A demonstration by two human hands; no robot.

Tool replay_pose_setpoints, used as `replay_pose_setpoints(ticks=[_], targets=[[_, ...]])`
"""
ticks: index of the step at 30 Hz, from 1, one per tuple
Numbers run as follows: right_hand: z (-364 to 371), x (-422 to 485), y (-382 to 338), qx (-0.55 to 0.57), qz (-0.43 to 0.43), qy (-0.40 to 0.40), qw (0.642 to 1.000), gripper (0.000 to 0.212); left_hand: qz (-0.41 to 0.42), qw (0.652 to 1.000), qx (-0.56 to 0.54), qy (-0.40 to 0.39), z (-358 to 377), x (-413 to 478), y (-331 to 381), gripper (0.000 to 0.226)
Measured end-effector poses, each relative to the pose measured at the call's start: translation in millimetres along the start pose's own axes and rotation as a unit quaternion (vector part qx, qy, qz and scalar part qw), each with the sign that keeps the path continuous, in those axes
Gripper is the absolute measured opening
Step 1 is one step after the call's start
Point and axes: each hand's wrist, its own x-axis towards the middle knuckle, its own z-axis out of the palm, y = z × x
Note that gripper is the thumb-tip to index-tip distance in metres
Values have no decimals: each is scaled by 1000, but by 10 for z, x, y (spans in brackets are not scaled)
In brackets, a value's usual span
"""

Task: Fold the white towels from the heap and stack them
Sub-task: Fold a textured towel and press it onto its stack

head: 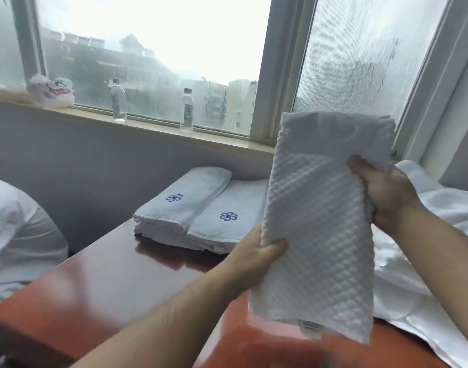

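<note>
Holding the folded waffle towel (pixel 320 235) off the surface, long axis near upright: left hand (pixel 262 251) pinches its lower left edge, right hand (pixel 384 195) grips its upper right edge. Folded stack (pixel 201 211) lies beyond and left of the left hand, the nearer one. Red-brown table (pixel 108 282) sits below both; the heap (pixel 402 301) under the right forearm; window sill (pixel 148 126) with bottles (pixel 186 110) beyond.
</note>
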Motion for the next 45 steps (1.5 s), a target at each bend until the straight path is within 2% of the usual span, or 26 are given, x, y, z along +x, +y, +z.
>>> replay_pose_setpoints(ticks=[3, 8, 10, 14, 15, 17, 19, 23, 25, 28, 30, 33, 35, 37, 39, 40, 42, 45], targets=[[-75, 381, -6, -28, 14, 14, 999, 47, -10, 1000, -13, 17, 107, 358, 22, 16], [-159, 996, 169, -67, 32, 31, 997, 40, -43, 996, -75, -5, 124, 937, 51, 19], [-189, 1258, 350, -74, 41, 38, 996, 44, -66, 993, -95, -1, 76, 1172, -2, 18], [-230, 1635, 1034, -121, 156, 51, 979, 57, -142, 986, -91, 19, -49, 1454, -334, 29], [-263, 1658, 1270, -135, 192, 48, 971, 54, -171, 980, -98, 30, -85, 1469, -445, 33], [-385, 1608, 1728, -179, 218, 21, 959, 35, -217, 964, -143, 50, -140, 1502, -619, 35], [-545, 1622, 2010, -216, 238, 21, 947, 15, -217, 964, -150, 39, -175, 1565, -741, 37], [-684, 1637, 2123, -172, 217, 0, 961, 22, -240, 961, -131, 29, -173, 1632, -718, 35], [-680, 1644, 2118, -231, 214, 14, 949, 22, -240, 967, -77, 38, -156, 1624, -660, 41], [-660, 1693, 2116, -267, 224, 46, 936, 40, -197, 970, 121, 77, -71, 1580, -522, 60], [-583, 1678, 2044, -280, 241, 48, 928, 46, -172, 943, 257, 122, -16, 1545, -449, 60], [-502, 1667, 1957, -333, 229, 47, 913, 48, -109, 903, 384, 157, 33, 1478, -408, 58], [-467, 1654, 1900, -408, 163, 62, 896, 41, -23, 872, 464, 153, 40, 1449, -407, 56], [-401, 1666, 1783, -523, 36, 73, 848, 47, 50, 860, 494, 118, 47, 1442, -373, 56], [-257, 1726, 1606, -563, -70, 17, 824, 46, 63, 867, 490, 61, 71, 1449, -377, 68], [-157, 1767, 1528, -568, -78, -34, 819, 48, 43, 870, 491, 31, 85, 1445, -396, 82], [25, 1855, 1497, -603, -23, -121, 788, 62, -2, 855, 519, -18, 103, 1433, -453, 109], [172, 1891, 1755, -665, 79, -157, 726, 72, -35, 842, 536, -40, 74, 1450, -514, 122]])
